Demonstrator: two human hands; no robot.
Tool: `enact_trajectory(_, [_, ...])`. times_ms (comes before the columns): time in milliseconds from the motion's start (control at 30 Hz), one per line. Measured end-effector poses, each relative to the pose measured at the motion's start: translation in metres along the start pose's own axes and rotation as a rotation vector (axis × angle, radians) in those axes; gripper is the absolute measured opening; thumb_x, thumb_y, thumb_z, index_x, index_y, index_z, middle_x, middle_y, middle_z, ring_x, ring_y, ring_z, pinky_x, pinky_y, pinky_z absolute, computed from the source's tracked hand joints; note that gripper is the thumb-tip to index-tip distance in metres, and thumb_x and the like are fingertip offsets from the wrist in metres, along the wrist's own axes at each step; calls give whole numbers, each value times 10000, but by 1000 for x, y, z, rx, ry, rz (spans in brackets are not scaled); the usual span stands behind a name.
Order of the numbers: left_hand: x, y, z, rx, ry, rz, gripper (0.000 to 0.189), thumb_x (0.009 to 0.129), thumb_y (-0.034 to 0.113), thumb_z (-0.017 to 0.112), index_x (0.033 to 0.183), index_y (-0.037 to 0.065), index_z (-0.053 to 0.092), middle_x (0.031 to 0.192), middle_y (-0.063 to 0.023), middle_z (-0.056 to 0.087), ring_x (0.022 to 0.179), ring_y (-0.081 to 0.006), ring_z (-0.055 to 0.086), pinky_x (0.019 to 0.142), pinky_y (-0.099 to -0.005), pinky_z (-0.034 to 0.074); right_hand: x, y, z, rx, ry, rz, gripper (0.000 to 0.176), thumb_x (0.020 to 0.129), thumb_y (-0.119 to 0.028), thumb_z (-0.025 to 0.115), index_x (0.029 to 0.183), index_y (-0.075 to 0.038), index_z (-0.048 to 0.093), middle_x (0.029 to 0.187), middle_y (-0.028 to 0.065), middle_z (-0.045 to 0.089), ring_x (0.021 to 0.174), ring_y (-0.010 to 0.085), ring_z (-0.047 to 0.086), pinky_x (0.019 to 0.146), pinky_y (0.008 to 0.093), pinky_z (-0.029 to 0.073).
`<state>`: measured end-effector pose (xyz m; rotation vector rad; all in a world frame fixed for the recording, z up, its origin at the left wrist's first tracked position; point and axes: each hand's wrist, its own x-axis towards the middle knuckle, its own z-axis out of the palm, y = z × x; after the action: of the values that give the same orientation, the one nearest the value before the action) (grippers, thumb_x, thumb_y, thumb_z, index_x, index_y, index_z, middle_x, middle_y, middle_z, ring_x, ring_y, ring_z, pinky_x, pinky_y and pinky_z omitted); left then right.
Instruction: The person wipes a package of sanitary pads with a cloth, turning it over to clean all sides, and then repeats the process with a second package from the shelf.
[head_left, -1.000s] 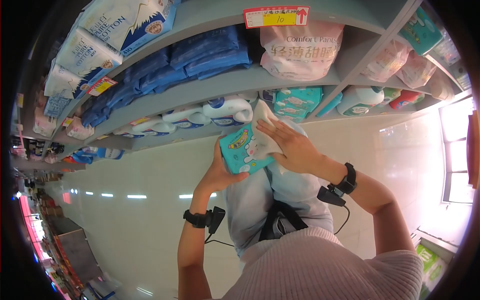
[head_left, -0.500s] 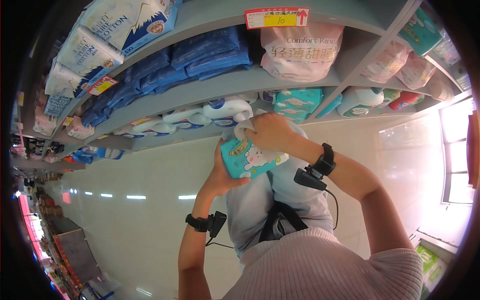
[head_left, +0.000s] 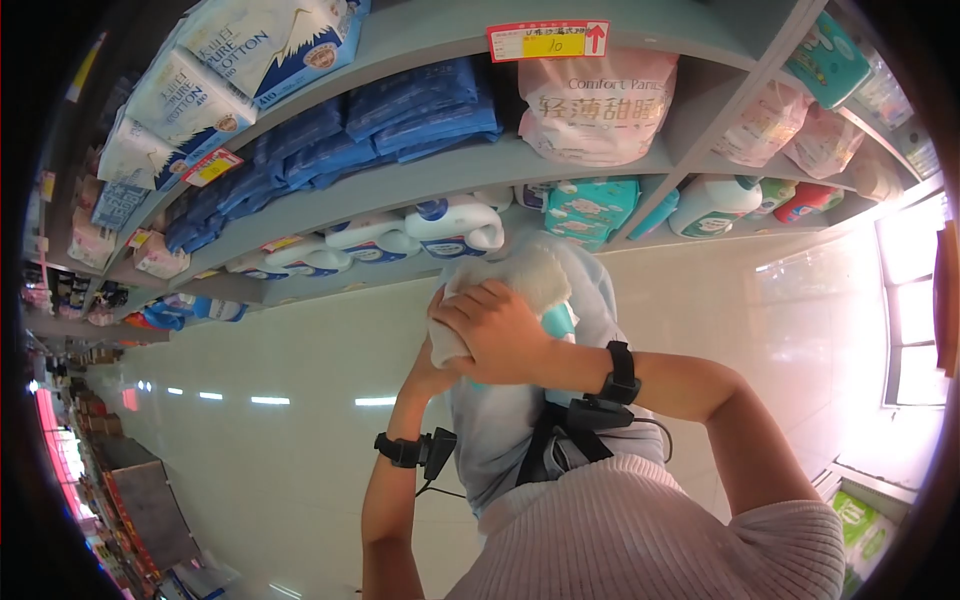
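Observation:
My left hand (head_left: pixel 432 368) grips the left side of a teal pack (head_left: pixel 560 322) held in front of my knees. The pack carried a white cartoon animal in the earlier frame; now most of it is covered. A greyish-white cloth (head_left: pixel 535 268) is draped across its top. My right hand (head_left: pixel 500 335) presses that cloth against the pack, its fingers bent over the fabric toward the left edge. Parts of the left fingers are hidden behind the cloth and the right hand.
Shelves rise ahead, holding blue packs (head_left: pixel 420 110), a pink Comfort Pants bag (head_left: pixel 595 115), white bottles (head_left: pixel 455 228) and another teal pack (head_left: pixel 590 210). A price tag (head_left: pixel 548 42) hangs on the upper shelf edge. Shiny tiled floor (head_left: pixel 300 360) lies below.
My right hand has moved left and down across the pack with the cloth, which is now spread out and hides the printed front. My left hand keeps its hold.

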<state>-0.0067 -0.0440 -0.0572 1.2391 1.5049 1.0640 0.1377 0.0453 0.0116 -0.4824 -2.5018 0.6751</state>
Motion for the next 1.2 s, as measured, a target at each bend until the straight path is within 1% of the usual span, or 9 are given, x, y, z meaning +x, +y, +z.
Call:
enact_trajectory(33, [-7, -3, -2, -1, 5, -2, 1013, 732, 310, 762, 1459, 12, 123, 1417, -151, 364, 1309, -262, 382, 1085, -372, 308, -5, -4, -1, 76, 51, -51, 502, 604, -231, 671, 1062, -33, 615, 1082, 99, 625, 975, 281, 587, 869, 393, 437])
enact_trajectory(100, [-19, -10, -6, 341, -130, 295, 912, 738, 277, 755, 1440, 30, 228, 1416, -138, 383, 1305, -261, 390, 1086, -381, 312, -13, -14, -4, 105, 82, -92, 535, 597, -224, 675, 1092, -33, 606, 1114, 97, 619, 1020, 287, 578, 898, 396, 433])
enact_trajectory(533, [-4, -9, 2, -315, 40, -1, 832, 731, 237, 756, 1410, 50, 311, 1405, -137, 399, 1297, -277, 399, 1080, -400, 323, -7, -14, -3, -38, -105, -128, 670, 768, -313, 627, 1331, -1, 439, 1394, 128, 428, 1310, 289, 372, 1114, 396, 275])
enact_trajectory(600, [-3, -21, -5, 371, 44, 284, 782, 728, 197, 753, 1386, 71, 350, 1405, -147, 398, 1289, -282, 406, 1060, -416, 341, -1, -12, -5, -16, -110, -93, 670, 749, -284, 626, 1334, -15, 440, 1395, 121, 436, 1306, 287, 387, 1116, 385, 277])
enact_trajectory(700, [-3, -18, -2, 628, 79, 321, 729, 710, 143, 746, 1350, 80, 404, 1388, -156, 410, 1267, -293, 424, 1030, -422, 364, 5, -5, -5, 39, -153, -28, 655, 755, -259, 602, 1346, -35, 432, 1409, 110, 432, 1320, 284, 378, 1124, 369, 267])
enact_trajectory(933, [3, -7, 9, 147, 24, 217, 645, 687, 89, 742, 1274, 55, 477, 1301, -155, 474, 1214, -308, 463, 1000, -412, 382, 10, 15, -5, 11, -207, 47, 619, 811, -261, 541, 1381, -72, 391, 1449, 95, 383, 1370, 294, 295, 1141, 372, 226])
enact_trajectory(1033, [4, 19, 18, 326, 75, 172, 744, 662, 115, 783, 1308, 58, 418, 1273, -143, 488, 1196, -280, 476, 989, -385, 398, 6, 23, -7, -35, -179, 73, 611, 807, -259, 538, 1372, -77, 395, 1427, 116, 405, 1360, 308, 308, 1133, 384, 245])
enact_trajectory(1100, [0, 30, 22, 120, 205, 92, 858, 638, 136, 816, 1345, 69, 335, 1262, -141, 488, 1168, -257, 496, 976, -365, 412, 4, 30, -20, -13, -164, 144, 601, 802, -253, 540, 1361, -79, 404, 1409, 128, 420, 1354, 314, 314, 1128, 394, 255])
enact_trajectory(1200, [1, 47, 19, 99, 147, 85, 927, 630, 128, 824, 1368, 76, 267, 1246, -134, 500, 1148, -260, 514, 973, -364, 419, -3, 49, -40, -5, -130, 236, 593, 790, -235, 545, 1349, -84, 416, 1373, 148, 447, 1344, 331, 324, 1121, 415, 269])
